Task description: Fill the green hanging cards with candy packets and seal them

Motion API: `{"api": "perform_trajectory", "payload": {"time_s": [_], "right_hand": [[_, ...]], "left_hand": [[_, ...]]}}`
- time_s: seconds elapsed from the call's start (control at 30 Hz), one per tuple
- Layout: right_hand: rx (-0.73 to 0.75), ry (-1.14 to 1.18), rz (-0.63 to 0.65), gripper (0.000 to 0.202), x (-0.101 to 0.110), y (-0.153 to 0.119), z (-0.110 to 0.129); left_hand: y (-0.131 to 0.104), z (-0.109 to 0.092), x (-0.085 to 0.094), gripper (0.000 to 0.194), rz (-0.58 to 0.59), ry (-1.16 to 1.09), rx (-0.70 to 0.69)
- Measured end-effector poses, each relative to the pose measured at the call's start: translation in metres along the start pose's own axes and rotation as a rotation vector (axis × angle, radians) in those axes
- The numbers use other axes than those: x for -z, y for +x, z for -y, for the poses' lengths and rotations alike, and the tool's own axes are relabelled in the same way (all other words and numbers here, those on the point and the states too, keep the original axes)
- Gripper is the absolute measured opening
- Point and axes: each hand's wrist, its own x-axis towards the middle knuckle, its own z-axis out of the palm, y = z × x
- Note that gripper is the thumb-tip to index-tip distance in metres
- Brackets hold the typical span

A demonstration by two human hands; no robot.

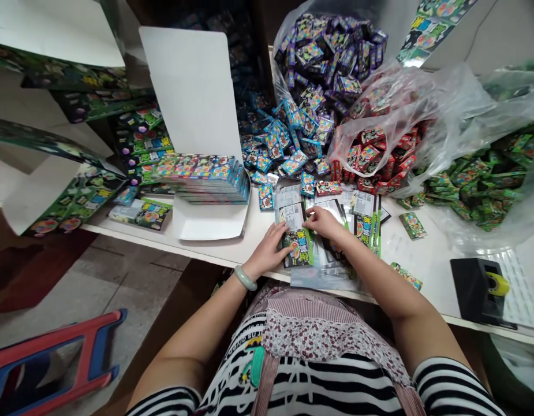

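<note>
A black and green printed packet (299, 248) with a pale upper part lies on the table in front of me. My left hand (269, 249), a pale bangle on its wrist, rests at the packet's left side with fingers apart. At the packet's upper right edge, the fingertips of my right hand (322, 222) are pinched together; what they grip is too small to make out. Under and beside both hands are more flat packets (364, 228) and clear plastic sleeves (322, 280). Small blue boxes (265, 197) and a red box (328, 188) sit just beyond.
An open white carton (210, 222) holding stacked small boxes stands left. Bags of purple (336, 58), red (379, 156) and green boxes (487, 179) line the back and right. A black tape dispenser (477, 289) is at the right edge, a red-blue stool (85, 352) at lower left.
</note>
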Motion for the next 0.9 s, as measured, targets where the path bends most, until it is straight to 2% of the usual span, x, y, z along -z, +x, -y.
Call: {"api": "perform_trajectory", "payload": {"time_s": [0.07, 0.13, 0.27, 0.33, 0.5, 0.53, 0.6, 0.67, 0.7, 0.73, 0.8, 0.9], "right_hand": [[-0.028, 0.074, 0.000, 0.023, 0.008, 0.005, -0.008], [-0.051, 0.160, -0.007, 0.021, 0.012, 0.007, -0.012], [-0.060, 0.310, 0.000, 0.024, 0.014, 0.000, -0.019], [-0.039, 0.369, 0.010, 0.024, 0.014, -0.006, -0.022], [0.037, 0.448, 0.027, 0.023, 0.020, -0.023, -0.027], [0.071, 0.434, -0.015, 0.022, 0.023, -0.027, -0.027], [0.226, 0.332, -0.244, 0.022, 0.033, -0.036, -0.024], [0.467, 0.119, -0.514, 0.030, 0.045, -0.045, -0.018], [0.577, -0.007, -0.585, 0.032, 0.051, -0.049, -0.014], [0.654, -0.119, -0.585, 0.032, 0.056, -0.052, -0.010], [0.704, -0.261, -0.476, 0.025, 0.064, -0.056, -0.001], [0.624, -0.176, -0.339, 0.019, 0.070, -0.057, 0.009]], "left_hand": [[0.006, 0.002, 0.000, 0.060, -0.019, -0.109, -0.036], [0.012, 0.003, -0.001, 0.065, -0.094, -0.199, -0.017], [0.022, -0.002, -0.001, 0.067, -0.355, -0.286, 0.157], [0.028, -0.007, 0.002, 0.060, -0.396, -0.349, 0.221], [0.044, -0.025, 0.007, 0.043, -0.324, -0.531, 0.245], [0.045, -0.029, 0.009, 0.040, -0.311, -0.551, 0.240], [0.045, -0.039, 0.013, 0.036, -0.292, -0.587, 0.231], [0.042, -0.049, 0.018, 0.033, -0.259, -0.594, 0.197], [0.040, -0.055, 0.020, 0.031, -0.233, -0.587, 0.167], [0.038, -0.060, 0.021, 0.029, -0.203, -0.573, 0.131], [0.035, -0.069, 0.024, 0.025, -0.158, -0.519, 0.059], [0.033, -0.075, 0.028, 0.022, -0.177, -0.365, -0.023]]}}
